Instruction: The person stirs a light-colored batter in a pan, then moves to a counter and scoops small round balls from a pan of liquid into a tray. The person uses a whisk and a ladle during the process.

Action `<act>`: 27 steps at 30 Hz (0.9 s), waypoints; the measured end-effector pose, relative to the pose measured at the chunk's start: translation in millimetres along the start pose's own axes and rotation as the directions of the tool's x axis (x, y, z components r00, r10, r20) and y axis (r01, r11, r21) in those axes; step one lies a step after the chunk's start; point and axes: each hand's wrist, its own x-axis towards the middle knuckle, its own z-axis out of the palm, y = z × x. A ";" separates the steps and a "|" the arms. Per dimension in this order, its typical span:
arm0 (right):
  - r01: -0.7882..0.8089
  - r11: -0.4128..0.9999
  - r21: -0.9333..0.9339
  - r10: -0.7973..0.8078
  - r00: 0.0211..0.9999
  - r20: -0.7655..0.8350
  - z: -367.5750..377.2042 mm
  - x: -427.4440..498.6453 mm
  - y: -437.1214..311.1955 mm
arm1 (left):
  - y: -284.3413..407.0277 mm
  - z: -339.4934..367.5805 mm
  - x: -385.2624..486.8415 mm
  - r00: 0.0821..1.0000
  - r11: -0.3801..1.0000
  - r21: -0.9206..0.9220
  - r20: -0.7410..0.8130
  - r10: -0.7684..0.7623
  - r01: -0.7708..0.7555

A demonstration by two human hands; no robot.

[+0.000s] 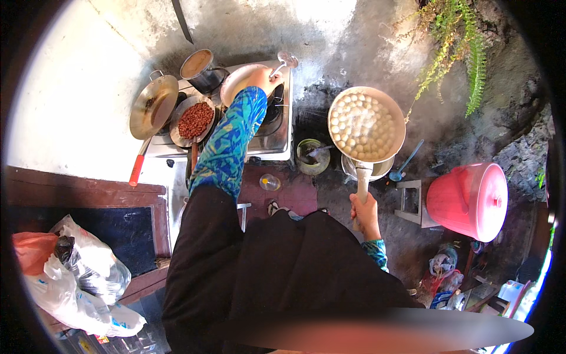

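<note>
My right hand [366, 214] grips the pale handle of a deep pan [400, 132], which is full of liquid with many round whitish balls and gives off steam. My left hand [264, 81] reaches over the stove and holds a metal ladle [287, 59] above a wide pan [230, 88], part of which is hidden by my sleeve. Left of that sleeve is a small pan of reddish-brown beans or nuts [195, 120]. Behind it stands a dark pot [208, 79] with brownish contents.
A wok [146, 106] with a red handle leans at the stove's left. A metal vessel [384, 171] is below the held pan, beside a blue ladle [396, 176]. A pink lidded bucket [446, 199] rests on a stool at right. A plastic bottle [269, 182] lies on the floor.
</note>
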 end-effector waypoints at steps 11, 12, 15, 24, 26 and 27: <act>-0.005 1.000 -0.005 0.005 1.000 0.015 -4.4 -4.4 6.8 | -21.0 13.4 12.0 0.974 0.980 0.193 0.225 0.010 -0.055; -0.012 1.000 0.012 0.012 1.000 0.021 -5.1 -5.6 6.9 | -17.8 5.7 10.0 0.979 0.977 0.189 0.193 0.061 -0.098; -0.004 1.000 -0.007 0.005 0.999 0.036 -7.3 -8.0 6.5 | -10.9 -28.9 3.4 0.996 0.994 0.067 -0.011 0.089 -0.088; 0.008 1.000 0.019 -0.010 0.998 0.067 -7.4 -12.3 8.1 | -39.3 -122.9 -33.5 0.926 0.999 -0.017 -0.376 0.040 -0.050; 0.017 1.000 0.005 -0.018 0.997 0.069 -7.4 -13.5 7.4 | -48.8 -123.9 -49.9 0.910 0.990 -0.131 -0.403 -0.102 0.053; 0.025 1.000 -0.002 -0.025 0.997 0.069 -7.1 -14.3 6.7 | -53.1 -123.2 -59.2 0.909 0.964 -0.225 -0.358 -0.214 0.139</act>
